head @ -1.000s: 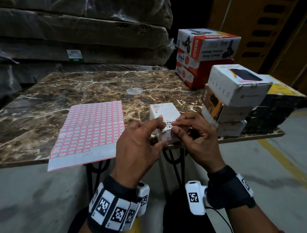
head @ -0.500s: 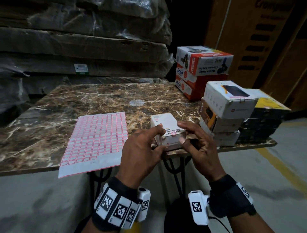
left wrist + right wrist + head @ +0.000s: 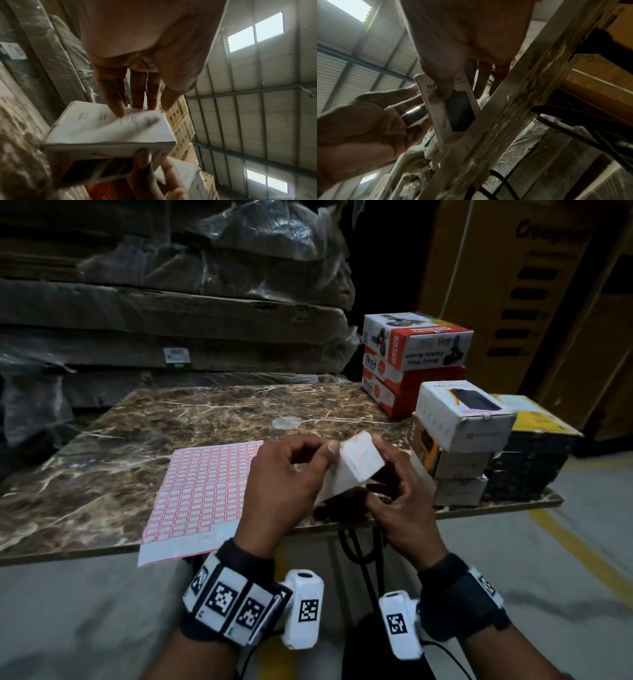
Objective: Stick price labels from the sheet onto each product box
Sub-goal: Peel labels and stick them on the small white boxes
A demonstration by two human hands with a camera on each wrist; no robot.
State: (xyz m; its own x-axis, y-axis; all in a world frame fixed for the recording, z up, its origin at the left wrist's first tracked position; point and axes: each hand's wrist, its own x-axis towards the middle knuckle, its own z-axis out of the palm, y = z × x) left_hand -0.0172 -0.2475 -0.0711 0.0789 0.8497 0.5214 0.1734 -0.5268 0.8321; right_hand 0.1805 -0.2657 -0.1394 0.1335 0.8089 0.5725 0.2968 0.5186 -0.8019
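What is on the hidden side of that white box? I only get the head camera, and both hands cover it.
Observer: The right wrist view shows a printed face on the white box, with a dark rectangular picture below black lettering.
Operator: Which hand is on that print?
Observer: The right hand. Its thumb lies across the middle of the lettering.
Operator: And the left hand?
Observer: In the left wrist view, the left hand has its fingertips on another face, one with small grey lines of print too blurred to read.
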